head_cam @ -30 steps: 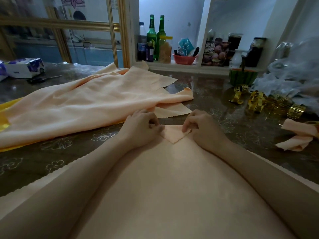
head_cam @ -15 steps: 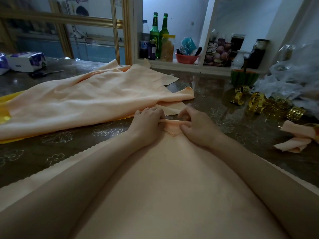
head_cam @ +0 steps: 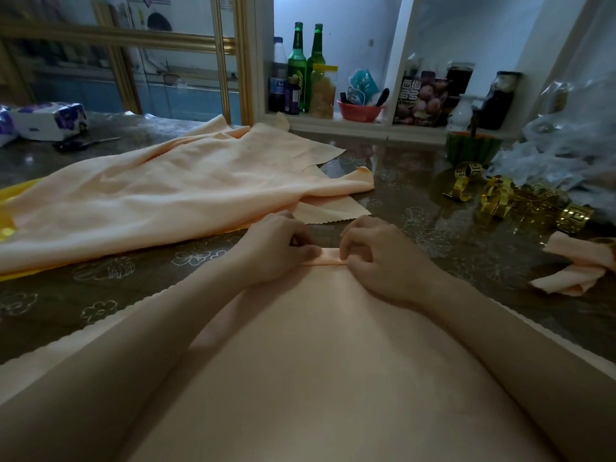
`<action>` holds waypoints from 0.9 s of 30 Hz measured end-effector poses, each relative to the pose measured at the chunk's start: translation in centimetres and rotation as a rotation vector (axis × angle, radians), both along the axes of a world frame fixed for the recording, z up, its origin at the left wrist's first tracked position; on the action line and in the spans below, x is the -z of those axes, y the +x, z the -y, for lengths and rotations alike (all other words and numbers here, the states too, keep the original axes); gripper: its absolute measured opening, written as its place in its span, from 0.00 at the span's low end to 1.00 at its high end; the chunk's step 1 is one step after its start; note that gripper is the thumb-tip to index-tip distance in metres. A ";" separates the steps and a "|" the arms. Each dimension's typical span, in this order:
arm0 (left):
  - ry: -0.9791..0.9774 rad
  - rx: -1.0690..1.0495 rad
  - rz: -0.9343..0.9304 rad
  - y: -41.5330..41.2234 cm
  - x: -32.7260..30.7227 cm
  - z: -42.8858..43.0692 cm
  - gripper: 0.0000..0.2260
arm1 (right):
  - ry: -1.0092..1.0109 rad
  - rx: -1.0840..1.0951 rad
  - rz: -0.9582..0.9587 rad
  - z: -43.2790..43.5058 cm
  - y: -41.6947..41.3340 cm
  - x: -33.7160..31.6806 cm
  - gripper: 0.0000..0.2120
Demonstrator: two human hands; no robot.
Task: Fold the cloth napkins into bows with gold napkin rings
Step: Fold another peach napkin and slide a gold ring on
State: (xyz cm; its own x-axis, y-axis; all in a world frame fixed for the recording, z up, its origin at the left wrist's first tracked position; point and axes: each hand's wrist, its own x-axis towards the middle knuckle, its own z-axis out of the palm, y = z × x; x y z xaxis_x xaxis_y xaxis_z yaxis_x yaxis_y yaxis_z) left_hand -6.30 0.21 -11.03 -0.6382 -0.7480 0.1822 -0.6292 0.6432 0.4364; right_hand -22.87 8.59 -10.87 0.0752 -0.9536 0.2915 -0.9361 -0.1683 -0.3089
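A peach cloth napkin [head_cam: 316, 361] lies spread on the table in front of me, one corner pointing away. Its far tip is rolled into a narrow fold [head_cam: 328, 258]. My left hand [head_cam: 276, 248] pinches the left end of that fold with curled fingers. My right hand [head_cam: 373, 251] pinches the right end. Several gold napkin rings [head_cam: 520, 201] lie in a heap at the right. A folded peach napkin [head_cam: 573, 268] with a ring at its edge lies at the far right.
A pile of loose peach napkins [head_cam: 173, 198] covers the left of the glass-topped table [head_cam: 433, 235]. A green ribbed pot [head_cam: 471, 146] and crumpled plastic [head_cam: 566, 151] stand behind the rings. Bottles and jars fill the shelf [head_cam: 333, 121] at the back. A tissue pack [head_cam: 43, 121] lies far left.
The flat triangular tip of the napkin has been rolled over toward me into a narrow band. Both hands moved closer together and slightly nearer with it.
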 end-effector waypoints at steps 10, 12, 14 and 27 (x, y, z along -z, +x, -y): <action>0.115 0.062 0.022 0.2 -0.7 0.3 0.10 | 0.070 0.073 0.244 0.4 -0.8 -0.3 0.04; 0.114 0.042 0.041 0.5 -0.8 0.4 0.09 | 0.062 0.083 0.223 0.4 -0.7 -0.2 0.08; 0.045 0.004 0.075 0.4 -0.7 0.3 0.07 | 0.038 0.092 0.159 0.3 -0.4 0.0 0.09; 0.001 0.036 -0.040 0.0 -0.4 -1.0 0.12 | -0.035 0.028 -0.053 -0.4 0.3 -0.1 0.05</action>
State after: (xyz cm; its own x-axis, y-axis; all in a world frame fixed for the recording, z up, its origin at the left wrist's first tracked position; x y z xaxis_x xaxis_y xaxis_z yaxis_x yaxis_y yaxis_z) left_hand -6.28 1.19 -10.68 -0.6571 -0.7248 0.2071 -0.5877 0.6647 0.4613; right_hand -22.56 9.03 -10.73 0.0651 -0.9448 0.3210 -0.9556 -0.1517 -0.2527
